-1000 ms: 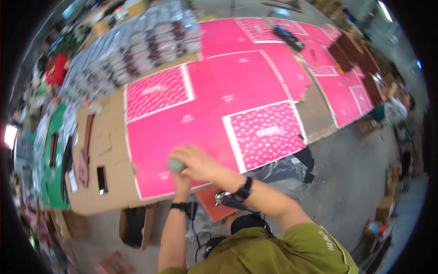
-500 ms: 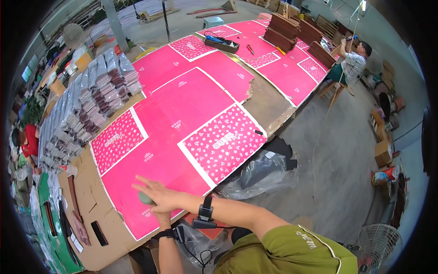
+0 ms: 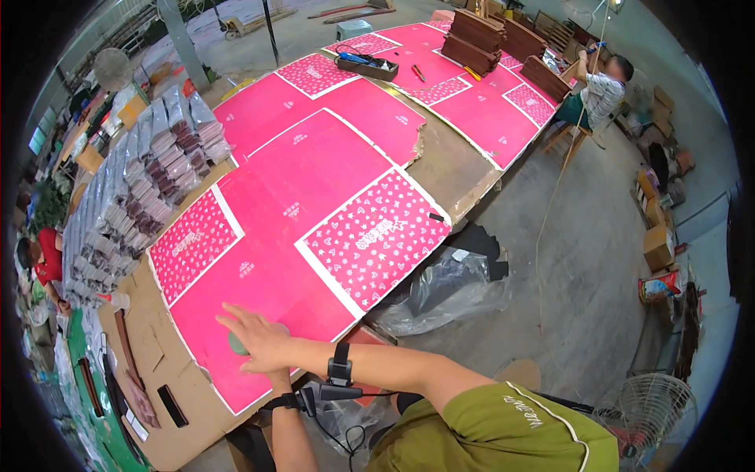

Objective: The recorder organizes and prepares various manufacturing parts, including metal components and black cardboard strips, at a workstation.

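Single fisheye view, worn on head, left of side-by-side pair; aimed down and forward. Left forearm [image 3: 292,442] seen close, entering near seven o'clock; right forearm [image 3: 393,370] and green sleeve [image 3: 495,425] framed near at five. Pink-covered table [image 3: 311,169] viewed obliquely, stretched toward one. Seated person [image 3: 604,96] caught far off at two. Straight edges bent toward dark rim.

I see a gray concrete floor [image 3: 582,315]. A pale wall [image 3: 692,71] goes up at two o'clock. A standing fan [image 3: 113,69] is at ten, a second fan [image 3: 653,401] at four. A light blue stool [image 3: 353,30] sits at twelve. A lamp [image 3: 616,5] shines between one and two.
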`<state>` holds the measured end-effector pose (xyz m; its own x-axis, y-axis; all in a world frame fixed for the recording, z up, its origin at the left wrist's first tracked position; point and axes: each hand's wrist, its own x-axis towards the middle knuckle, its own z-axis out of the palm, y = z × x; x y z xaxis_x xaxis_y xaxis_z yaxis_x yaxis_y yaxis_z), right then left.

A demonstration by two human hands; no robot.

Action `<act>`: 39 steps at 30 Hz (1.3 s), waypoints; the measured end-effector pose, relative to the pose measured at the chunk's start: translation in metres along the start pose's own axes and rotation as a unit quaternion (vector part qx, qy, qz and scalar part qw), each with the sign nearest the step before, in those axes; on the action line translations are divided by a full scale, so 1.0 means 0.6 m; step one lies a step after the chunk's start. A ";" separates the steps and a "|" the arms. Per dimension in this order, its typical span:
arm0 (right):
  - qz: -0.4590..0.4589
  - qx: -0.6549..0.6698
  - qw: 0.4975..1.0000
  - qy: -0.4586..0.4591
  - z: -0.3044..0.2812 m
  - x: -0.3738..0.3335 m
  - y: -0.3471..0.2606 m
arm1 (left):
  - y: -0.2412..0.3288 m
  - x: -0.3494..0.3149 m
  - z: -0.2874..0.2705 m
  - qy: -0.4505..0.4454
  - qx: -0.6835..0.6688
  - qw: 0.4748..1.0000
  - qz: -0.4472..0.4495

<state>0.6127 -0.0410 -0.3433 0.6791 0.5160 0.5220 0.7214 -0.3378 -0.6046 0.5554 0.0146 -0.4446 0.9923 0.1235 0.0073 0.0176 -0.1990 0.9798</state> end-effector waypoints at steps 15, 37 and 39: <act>0.048 -0.005 0.960 -0.275 -0.062 0.046 0.007 | 0.018 -0.004 -0.010 0.266 -0.036 0.961 -0.068; 0.114 -0.015 0.951 -0.287 -0.027 0.066 -0.012 | -0.005 0.001 -0.036 0.364 0.121 0.921 -0.073; -0.083 -0.067 0.986 -0.129 -0.027 0.062 -0.007 | -0.009 0.008 -0.047 0.364 0.110 0.921 -0.090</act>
<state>0.6372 -0.0335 -0.3115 0.5060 0.7505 0.4251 0.8425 -0.3246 -0.4300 0.5565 0.0438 -0.4444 0.6277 0.7762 0.0587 0.2774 -0.2935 0.9148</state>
